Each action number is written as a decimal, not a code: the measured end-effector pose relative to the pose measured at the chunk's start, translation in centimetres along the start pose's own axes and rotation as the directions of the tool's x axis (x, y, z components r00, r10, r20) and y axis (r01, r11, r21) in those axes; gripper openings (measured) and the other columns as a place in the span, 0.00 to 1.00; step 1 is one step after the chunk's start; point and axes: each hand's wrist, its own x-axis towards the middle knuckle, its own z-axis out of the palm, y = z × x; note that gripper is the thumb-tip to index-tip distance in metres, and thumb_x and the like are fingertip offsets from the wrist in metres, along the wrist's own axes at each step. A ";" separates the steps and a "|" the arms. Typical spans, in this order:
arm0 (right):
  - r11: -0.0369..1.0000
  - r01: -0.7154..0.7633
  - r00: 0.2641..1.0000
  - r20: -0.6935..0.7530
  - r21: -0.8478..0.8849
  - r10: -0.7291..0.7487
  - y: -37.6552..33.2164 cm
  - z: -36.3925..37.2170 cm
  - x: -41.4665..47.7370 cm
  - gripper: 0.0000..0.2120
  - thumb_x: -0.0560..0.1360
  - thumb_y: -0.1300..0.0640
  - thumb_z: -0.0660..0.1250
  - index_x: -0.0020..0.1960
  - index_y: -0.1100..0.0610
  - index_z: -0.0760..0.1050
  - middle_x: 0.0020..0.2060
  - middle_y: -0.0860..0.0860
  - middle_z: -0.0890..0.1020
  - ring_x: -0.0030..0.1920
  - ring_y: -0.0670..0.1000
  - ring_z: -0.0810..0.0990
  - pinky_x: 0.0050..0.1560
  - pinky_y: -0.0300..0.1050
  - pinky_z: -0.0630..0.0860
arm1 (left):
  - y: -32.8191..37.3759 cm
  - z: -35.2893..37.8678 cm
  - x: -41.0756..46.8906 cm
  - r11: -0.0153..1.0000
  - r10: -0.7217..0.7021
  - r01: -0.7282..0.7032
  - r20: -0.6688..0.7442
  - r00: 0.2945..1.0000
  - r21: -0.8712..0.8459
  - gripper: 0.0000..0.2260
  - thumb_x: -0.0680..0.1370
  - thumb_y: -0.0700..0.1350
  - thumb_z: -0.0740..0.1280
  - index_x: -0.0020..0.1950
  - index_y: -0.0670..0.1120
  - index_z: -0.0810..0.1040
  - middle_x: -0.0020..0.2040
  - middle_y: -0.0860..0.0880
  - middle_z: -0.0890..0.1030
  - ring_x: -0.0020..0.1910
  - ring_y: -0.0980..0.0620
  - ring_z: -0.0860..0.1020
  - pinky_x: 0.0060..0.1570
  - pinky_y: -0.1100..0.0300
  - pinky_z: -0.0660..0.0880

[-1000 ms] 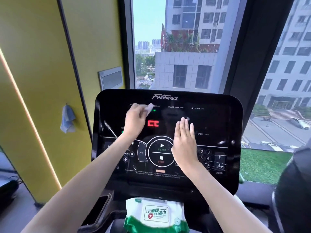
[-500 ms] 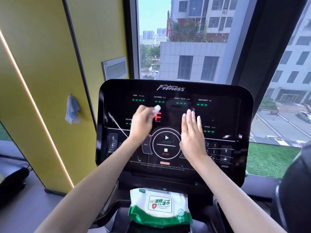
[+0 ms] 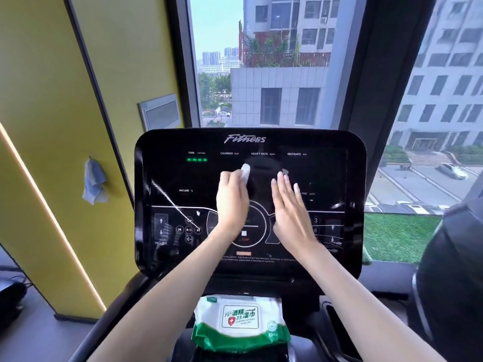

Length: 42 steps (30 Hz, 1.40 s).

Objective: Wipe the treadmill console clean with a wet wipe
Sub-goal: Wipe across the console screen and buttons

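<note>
Treadmill console [image 3: 170, 199]: black glossy panel at frame centre, "Fitness" lettered along its top edge, green digits lit under TIME at upper left.
Left hand [image 3: 231, 199]: over the console's middle, fingers curled around a white wet wipe [image 3: 245, 171] whose end pokes out above the fingertips, against the panel just below the HEART RATE label.
Right hand [image 3: 290, 210]: just right of the left one, fingers straight and together, flat on the panel, holding nothing.
Wet wipe pack [image 3: 240, 322]: white and green, lower centre, below the console.
Blue cloth [image 3: 93, 182]: hangs on the yellow wall [image 3: 52, 100], left of frame.
</note>
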 end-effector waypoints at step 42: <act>0.999 -0.013 0.999 -0.043 0.047 0.015 3.2 -0.2 -2.2 0.43 0.55 0.81 0.65 0.70 0.71 0.60 0.67 0.65 0.69 0.68 0.62 0.67 0.68 0.58 0.63 | 0.1 0.3 1.8 0.861 0.464 -0.508 0.375 0.803 0.022 0.09 0.75 0.33 0.64 0.53 0.41 0.78 0.46 0.45 0.74 0.44 0.46 0.74 0.38 0.50 0.77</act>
